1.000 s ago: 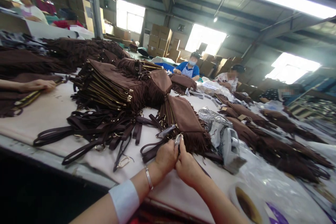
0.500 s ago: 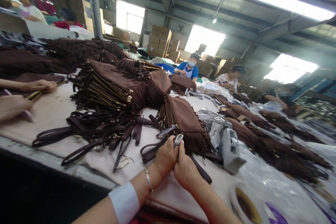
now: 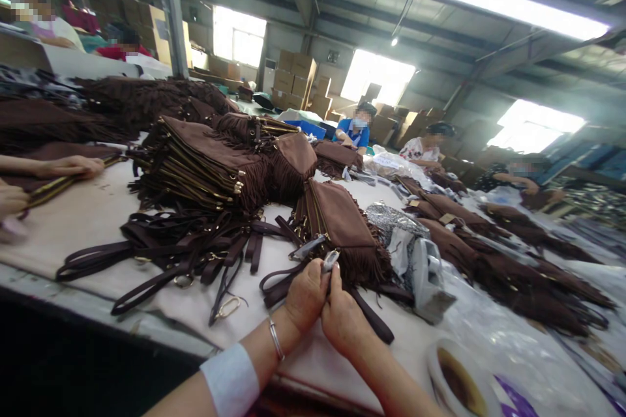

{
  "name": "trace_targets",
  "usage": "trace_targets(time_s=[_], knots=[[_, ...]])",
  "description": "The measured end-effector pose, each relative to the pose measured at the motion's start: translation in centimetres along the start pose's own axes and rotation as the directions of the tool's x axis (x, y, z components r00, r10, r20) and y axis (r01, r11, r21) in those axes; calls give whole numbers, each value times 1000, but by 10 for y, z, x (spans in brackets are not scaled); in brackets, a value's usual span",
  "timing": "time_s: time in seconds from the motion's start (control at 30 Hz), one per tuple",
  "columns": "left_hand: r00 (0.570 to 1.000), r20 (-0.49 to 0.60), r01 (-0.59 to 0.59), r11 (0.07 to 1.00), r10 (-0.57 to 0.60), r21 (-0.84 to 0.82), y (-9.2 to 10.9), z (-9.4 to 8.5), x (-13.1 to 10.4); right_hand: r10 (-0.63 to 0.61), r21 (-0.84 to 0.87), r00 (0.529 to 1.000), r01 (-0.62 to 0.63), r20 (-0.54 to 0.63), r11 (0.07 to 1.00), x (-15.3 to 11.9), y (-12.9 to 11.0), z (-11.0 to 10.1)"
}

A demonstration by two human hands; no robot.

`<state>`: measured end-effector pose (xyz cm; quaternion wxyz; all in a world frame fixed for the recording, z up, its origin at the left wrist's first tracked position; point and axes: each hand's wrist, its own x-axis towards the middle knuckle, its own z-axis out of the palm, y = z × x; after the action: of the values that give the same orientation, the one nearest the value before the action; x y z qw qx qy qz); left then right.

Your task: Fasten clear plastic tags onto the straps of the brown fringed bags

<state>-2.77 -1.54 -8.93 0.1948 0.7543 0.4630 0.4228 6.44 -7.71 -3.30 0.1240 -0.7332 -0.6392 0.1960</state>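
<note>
While pinching a silvery piece (image 3: pixel 331 260) with left hand (image 3: pixel 306 296) and right hand (image 3: pixel 343 320), seemingly does close fingerwork; next, probably calls for steady pressure.

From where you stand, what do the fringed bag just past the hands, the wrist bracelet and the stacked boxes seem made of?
Fringed bag: perhaps suede or an imitation; matte brown, with thin-cut fringe.
Bracelet: likely polished metal; it gleams silver.
Stacked boxes: probably cardboard; plain tan, flat-sided.
</note>
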Motion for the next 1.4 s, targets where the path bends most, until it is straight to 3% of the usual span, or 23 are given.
trace_targets(time_s=[0.43,0.67,0.73,0.8,0.87,0.9,0.97,1.03,1.1,1.2,1.27,1.33,1.4], knots=[[1000,14,11,999,-11,-31,5,-6,3,-21,-85,1000,21,0,996,-8,-4,-1],[993,36,120,980,-116,-159,9,-14,10,12,-261,1000,-12,-1,965,-17,7,3],[991,36,137,974,-133,-182,8,-15,11,-47,-194,998,39,-35,980,-17,15,-1],[992,32,124,974,-120,-188,8,-15,12,-78,-12,986,77,-150,997,-12,25,-8],[995,21,102,978,-100,-180,8,-15,11,12,269,976,48,-219,962,-2,32,-14],[996,15,91,981,-90,-171,9,-15,11,99,429,978,-10,-186,903,4,34,-17],[998,1,70,987,-70,-148,10,-15,11,250,692,968,-186,8,697,17,35,-20],[999,-3,52,990,-53,-128,12,-17,10,298,808,939,-307,172,503,27,32,-19],[999,6,47,991,-47,-124,13,-18,10,284,845,941,-300,185,442,33,28,-18],[998,22,69,984,-66,-165,13,-19,10,278,852,956,-218,90,476,35,26,-15],[992,44,123,965,-116,-233,14,-18,11,266,821,964,-151,-1,551,35,29,-14],[973,99,230,912,-209,-341,16,-15,13,254,763,964,-104,-81,638,34,34,-13],[926,191,377,801,-325,-465,18,-11,14,259,729,961,-107,-99,676,33,37,-10]])
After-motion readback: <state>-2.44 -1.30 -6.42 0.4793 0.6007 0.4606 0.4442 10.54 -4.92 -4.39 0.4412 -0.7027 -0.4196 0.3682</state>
